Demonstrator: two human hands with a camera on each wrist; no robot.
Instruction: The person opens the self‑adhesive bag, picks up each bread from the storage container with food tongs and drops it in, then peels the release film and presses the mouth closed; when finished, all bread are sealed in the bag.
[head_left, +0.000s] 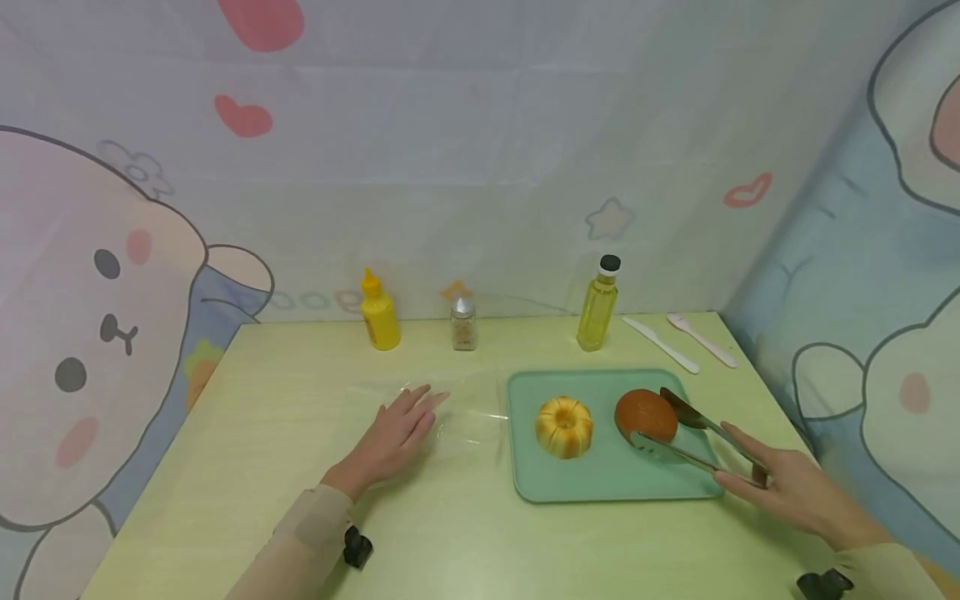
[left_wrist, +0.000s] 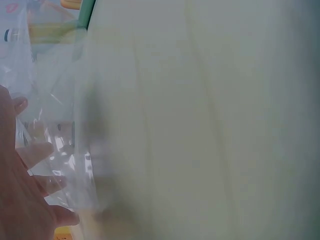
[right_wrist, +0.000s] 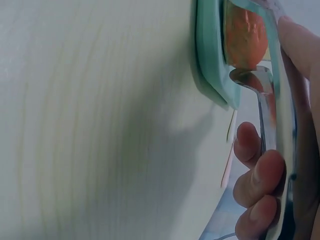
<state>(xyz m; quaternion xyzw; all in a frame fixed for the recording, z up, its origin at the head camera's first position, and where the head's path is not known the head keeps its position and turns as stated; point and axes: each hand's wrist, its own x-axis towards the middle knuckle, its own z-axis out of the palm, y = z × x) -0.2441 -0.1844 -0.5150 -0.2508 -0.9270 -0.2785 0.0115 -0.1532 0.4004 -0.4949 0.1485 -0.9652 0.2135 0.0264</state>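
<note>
My right hand (head_left: pixel 797 490) grips a pair of metal tongs (head_left: pixel 686 413), fingers and thumb curled round the handles. Their tips stand on either side of a round brown bun (head_left: pixel 645 413), which sits on a green tray (head_left: pixel 547 490). Left of it on the tray is a fluted golden cake (head_left: pixel 564 427) with a dimpled middle. A clear plastic bag (head_left: pixel 476 417) lies on the table beside the tray's left edge. My left hand (head_left: pixel 392 437) touches it with fingers spread; in the left wrist view the fingers (left_wrist: pixel 36 154) lie against the wrinkled plastic (left_wrist: pixel 65 170).
Along the back stand a yellow squeeze bottle (head_left: pixel 381 321), a small shaker (head_left: pixel 463 325) with a metal cap and a bottle of yellow oil (head_left: pixel 597 310). A white plastic knife (head_left: pixel 660 344) and a pale fork (head_left: pixel 703 342) lie behind the tray. A printed cloth hangs behind the table.
</note>
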